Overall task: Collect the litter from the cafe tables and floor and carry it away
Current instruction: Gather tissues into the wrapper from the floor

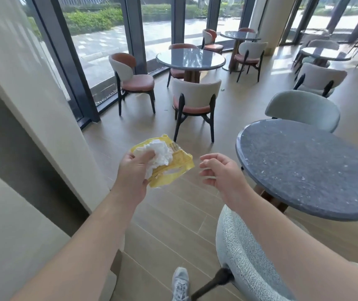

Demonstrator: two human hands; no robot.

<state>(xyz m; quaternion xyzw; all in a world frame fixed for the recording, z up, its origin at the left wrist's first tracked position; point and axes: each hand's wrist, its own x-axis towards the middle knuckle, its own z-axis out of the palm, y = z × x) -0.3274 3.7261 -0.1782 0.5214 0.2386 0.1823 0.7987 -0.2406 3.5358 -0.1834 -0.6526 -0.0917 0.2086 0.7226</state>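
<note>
Left hand (pixel 133 170) grips crumpled tissue (pixel 159 154) against yellow wrapper (pixel 173 168) at 12 o'clock; right hand (pixel 219 170) loosely curled, empty. Risk — tissue pinned only by thumb, liable to slip while walking. Green scrap (pixel 223 89) on floor at 1 o'clock — easily missed.

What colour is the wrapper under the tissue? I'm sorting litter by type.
Yellow, seen in the head view: the wrapper in the left hand.

- The left hand (pixel 133 172) is held out on a bare, extended forearm, its fingers curled round crumpled litter.
- The right hand (pixel 221 170) is raised just right of it, fingers loosely curled, nothing gripped.
</note>
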